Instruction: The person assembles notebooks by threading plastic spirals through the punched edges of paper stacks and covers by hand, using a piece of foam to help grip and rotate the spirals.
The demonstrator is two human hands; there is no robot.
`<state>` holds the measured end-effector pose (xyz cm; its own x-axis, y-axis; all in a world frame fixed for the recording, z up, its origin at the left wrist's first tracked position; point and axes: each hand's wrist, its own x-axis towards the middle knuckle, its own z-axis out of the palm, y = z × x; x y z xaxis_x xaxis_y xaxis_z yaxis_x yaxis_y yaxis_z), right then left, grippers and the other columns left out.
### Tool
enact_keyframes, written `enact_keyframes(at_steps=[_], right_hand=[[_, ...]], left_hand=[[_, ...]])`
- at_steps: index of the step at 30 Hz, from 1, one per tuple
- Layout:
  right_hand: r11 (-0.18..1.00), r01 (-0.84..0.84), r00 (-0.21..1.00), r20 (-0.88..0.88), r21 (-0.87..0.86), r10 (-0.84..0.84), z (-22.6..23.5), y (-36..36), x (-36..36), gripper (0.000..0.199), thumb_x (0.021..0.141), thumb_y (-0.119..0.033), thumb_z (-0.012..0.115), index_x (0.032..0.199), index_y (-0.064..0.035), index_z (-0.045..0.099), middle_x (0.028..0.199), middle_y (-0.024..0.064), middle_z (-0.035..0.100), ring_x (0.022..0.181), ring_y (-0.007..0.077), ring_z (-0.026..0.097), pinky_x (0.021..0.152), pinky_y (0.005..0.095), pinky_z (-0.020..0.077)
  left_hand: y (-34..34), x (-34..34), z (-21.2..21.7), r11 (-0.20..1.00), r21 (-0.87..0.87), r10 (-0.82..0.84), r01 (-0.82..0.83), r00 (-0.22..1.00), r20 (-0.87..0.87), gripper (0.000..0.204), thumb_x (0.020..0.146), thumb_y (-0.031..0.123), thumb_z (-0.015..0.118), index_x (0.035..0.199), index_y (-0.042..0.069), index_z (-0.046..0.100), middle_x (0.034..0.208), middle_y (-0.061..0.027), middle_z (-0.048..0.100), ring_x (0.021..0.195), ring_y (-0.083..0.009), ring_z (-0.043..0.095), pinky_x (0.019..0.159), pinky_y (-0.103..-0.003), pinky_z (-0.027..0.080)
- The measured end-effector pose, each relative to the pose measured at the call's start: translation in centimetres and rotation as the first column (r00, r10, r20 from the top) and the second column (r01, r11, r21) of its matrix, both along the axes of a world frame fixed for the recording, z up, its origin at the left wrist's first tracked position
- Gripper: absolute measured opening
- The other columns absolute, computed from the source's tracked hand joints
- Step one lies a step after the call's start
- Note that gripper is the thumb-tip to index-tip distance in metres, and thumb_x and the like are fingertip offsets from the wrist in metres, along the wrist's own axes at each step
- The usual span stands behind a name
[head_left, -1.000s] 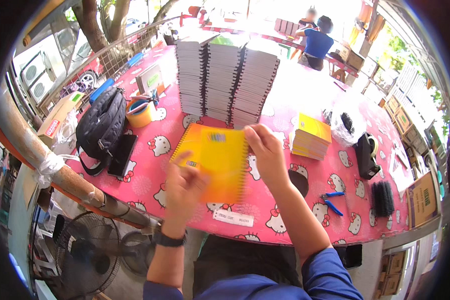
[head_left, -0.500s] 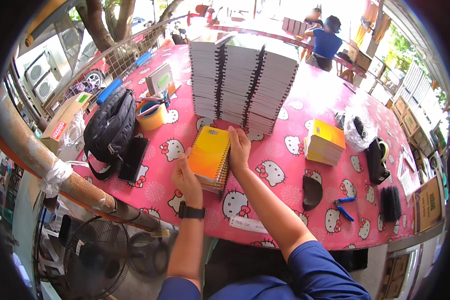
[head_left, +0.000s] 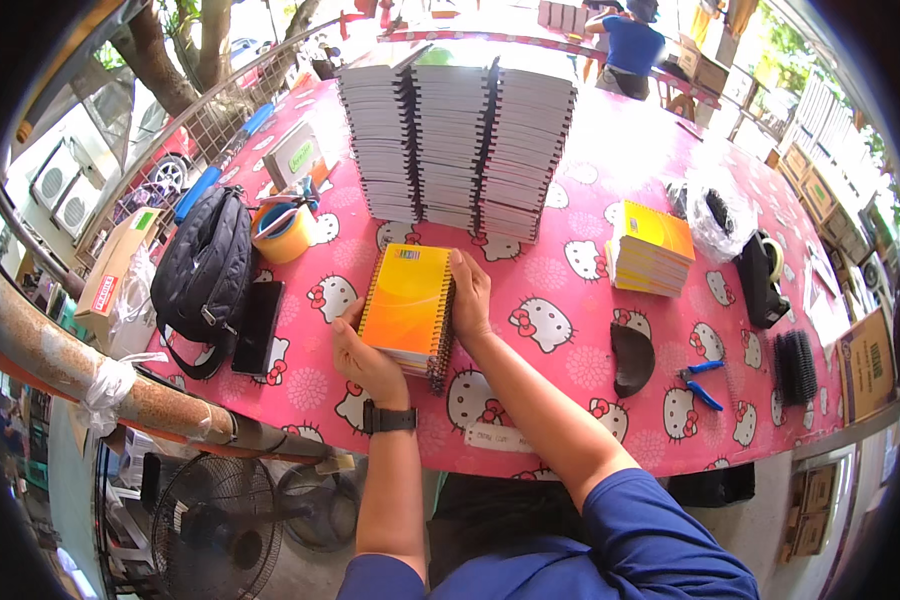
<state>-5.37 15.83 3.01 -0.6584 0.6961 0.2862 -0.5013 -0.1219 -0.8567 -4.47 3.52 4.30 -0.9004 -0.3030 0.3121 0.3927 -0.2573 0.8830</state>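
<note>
Held a small stack of orange and yellow spiral notebooks [head_left: 407, 300] from both sides on the pink cartoon-cat bench [head_left: 570, 290]; left hand [head_left: 365, 362] curled on the near left corner; right hand [head_left: 470, 295] flat along the wire edge; sat just before three tall stacks of notebooks [head_left: 455, 140]; lay near a black bag [head_left: 205, 270].

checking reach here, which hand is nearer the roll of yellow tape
Left. The left hand grips the notebook stack's near-left corner, on the yellow tape's side; the right hand holds the stack's right edge, farther away.
</note>
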Motion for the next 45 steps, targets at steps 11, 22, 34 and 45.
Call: enact_keyframes(at_steps=[11, 22, 34, 45], right_hand=[[0.839, 0.096, 0.98, 0.097, 0.535, -0.174, 2.5, 3.4, 3.2, 0.041, 0.093, -0.036, 0.054, 0.112, 0.0002, 0.058, 0.106, 0.018, 0.062, 0.101, 0.035, 0.055, 0.091, 0.0384, 0.0426], [0.108, -0.463, 0.507, 0.362, 0.88, -0.782, 0.4, 21.2, 28.2, 0.018, 0.073, -0.007, 0.057, 0.09, -0.0086, 0.063, 0.102, 0.0069, 0.058, 0.103, 0.0277, 0.05, 0.083, 0.0431, 0.0435], [0.694, 0.467, 0.773, 0.128, 0.547, -0.621, -2.4, 33.8, 24.7, 0.024, 0.087, -0.019, 0.06, 0.1, 0.0013, 0.065, 0.093, 0.0168, 0.066, 0.085, 0.0262, 0.064, 0.074, 0.0315, 0.0494], [0.494, 0.569, 0.549, 0.143, 0.657, -0.823, 2.8, 26.6, 35.0, 0.019, 0.083, -0.012, 0.061, 0.1, -0.0036, 0.066, 0.097, 0.0124, 0.065, 0.088, 0.0228, 0.061, 0.071, 0.0335, 0.0486]], left_hand=[[-1.5, -0.5, -0.9, 0.996, -0.062, 0.058, -0.06, 0.998, -0.031, 0.058, 0.1, 0.04, 0.028, 0.119, -0.008, 0.053, 0.123, -0.0182, 0.055, 0.112, -0.0263, 0.052, 0.097, -0.036, 0.038], [6.0, 8.8, 5.4, 0.9, -0.393, -0.395, 0.19, 0.738, -0.547, 0.02, 0.083, 0.008, 0.054, 0.102, 0.001, 0.052, 0.113, -0.0163, 0.052, 0.106, -0.0264, 0.049, 0.094, -0.04, 0.039], [26.9, 6.0, 1.4, 0.428, -0.326, -0.839, 0.843, 0.504, 0.205, 0.048, 0.093, 0.026, 0.055, 0.13, -0.001, 0.041, 0.123, -0.0138, 0.05, 0.112, -0.02, 0.048, 0.095, -0.033, 0.038], [36.7, 1.9, 6.4, 0.134, -0.983, -0.933, 0.128, 0.35, -0.082, 0.041, 0.089, 0.027, 0.053, 0.123, 0.005, 0.055, 0.13, -0.0189, 0.052, 0.125, -0.0311, 0.043, 0.103, -0.04, 0.034]])
